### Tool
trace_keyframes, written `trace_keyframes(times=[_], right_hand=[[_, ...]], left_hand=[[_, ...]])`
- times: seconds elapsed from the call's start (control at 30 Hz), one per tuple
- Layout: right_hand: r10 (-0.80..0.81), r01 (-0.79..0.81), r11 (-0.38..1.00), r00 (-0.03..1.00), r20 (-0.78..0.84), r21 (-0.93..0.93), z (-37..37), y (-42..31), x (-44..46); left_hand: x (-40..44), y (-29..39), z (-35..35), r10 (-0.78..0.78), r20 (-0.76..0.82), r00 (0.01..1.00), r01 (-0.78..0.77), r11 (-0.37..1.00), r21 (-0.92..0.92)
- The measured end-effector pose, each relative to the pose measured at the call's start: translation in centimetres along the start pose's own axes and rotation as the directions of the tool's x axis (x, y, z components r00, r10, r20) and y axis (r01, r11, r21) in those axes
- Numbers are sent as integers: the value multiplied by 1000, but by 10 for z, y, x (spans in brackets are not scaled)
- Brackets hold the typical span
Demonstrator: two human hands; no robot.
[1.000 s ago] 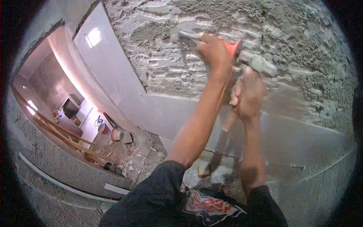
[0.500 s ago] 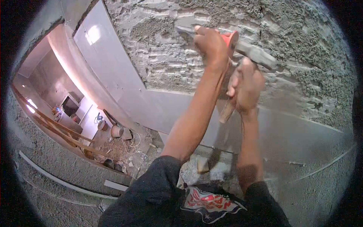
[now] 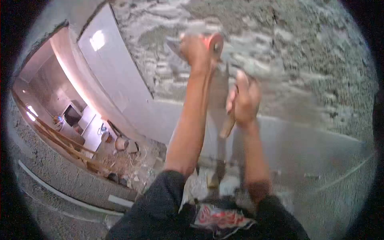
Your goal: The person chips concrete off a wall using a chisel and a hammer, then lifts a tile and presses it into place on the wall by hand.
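Note:
My left hand (image 3: pixel 195 52) is closed around a chisel with a round red hand guard (image 3: pixel 216 43). Its grey blade points left against the rough, chipped wall (image 3: pixel 260 52). Below and to the right, my right hand (image 3: pixel 246 100) grips a hammer by its wooden handle (image 3: pixel 227 126), whose end sticks out beneath the fist. The hammer's head is smeared by motion near the struck end of the chisel, and I cannot tell whether they touch.
Smooth light panels (image 3: pixel 108 60) cover the wall to the left and below. At left, an opening shows another room with wooden bars (image 3: pixel 60 134), a bucket (image 3: pixel 121 143) and rubble on the floor. Pale strips (image 3: pixel 60 200) run along the lower left wall.
Both hands have shifted left in the view, with the chisel and hammer in them. The hammer head, clear before at the right of the guard, is now blurred.

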State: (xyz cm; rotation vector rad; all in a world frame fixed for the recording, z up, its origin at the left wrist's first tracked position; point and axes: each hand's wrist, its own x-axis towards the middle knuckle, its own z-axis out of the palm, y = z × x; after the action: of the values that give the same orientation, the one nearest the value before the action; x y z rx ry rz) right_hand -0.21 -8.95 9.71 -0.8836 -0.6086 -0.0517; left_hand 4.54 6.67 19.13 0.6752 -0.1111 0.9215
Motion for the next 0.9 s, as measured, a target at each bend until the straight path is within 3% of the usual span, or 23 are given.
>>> trace_keyframes(times=[0.07, 0.13, 0.23, 0.27, 0.37, 0.5, 0.53, 0.63, 0.73, 0.9], right_hand=[[-83, 116, 963, 986, -143, 244, 31, 9, -13], [-107, 147, 952, 982, -159, 268, 41, 19, -18], [-120, 157, 959, 980, -160, 238, 46, 19, -32], [-133, 177, 949, 975, -177, 262, 48, 19, -39], [-139, 186, 952, 971, -195, 243, 41, 22, -54], [-153, 169, 980, 978, -142, 107, 20, 16, -59], [-138, 150, 985, 981, -136, 80, 18, 11, -60], [-214, 242, 963, 954, -210, 120, 20, -8, -61], [-276, 338, 912, 925, -262, 231, 26, -16, -62], [-283, 340, 920, 920, -271, 193, 34, -16, -63]], left_hand=[[-2, 26, -4, 25, -16, 1000, -23, 988, 156], [-22, 41, -19, -14, -51, 999, 30, 947, 319], [-55, 48, -31, -59, 7, 998, 50, 897, 439], [-59, 41, -41, -51, 126, 991, -14, 884, 468], [-68, 47, -27, -154, 122, 980, 45, 782, 621], [-63, 38, -26, -64, 111, 992, -2, 857, 515], [-56, 40, -22, -93, 52, 994, 54, 857, 512], [-54, 41, -21, -128, 71, 989, 81, 880, 468], [-61, 47, -24, -119, 106, 987, 42, 838, 545], [-54, 48, -20, -99, 80, 992, 44, 858, 512]])
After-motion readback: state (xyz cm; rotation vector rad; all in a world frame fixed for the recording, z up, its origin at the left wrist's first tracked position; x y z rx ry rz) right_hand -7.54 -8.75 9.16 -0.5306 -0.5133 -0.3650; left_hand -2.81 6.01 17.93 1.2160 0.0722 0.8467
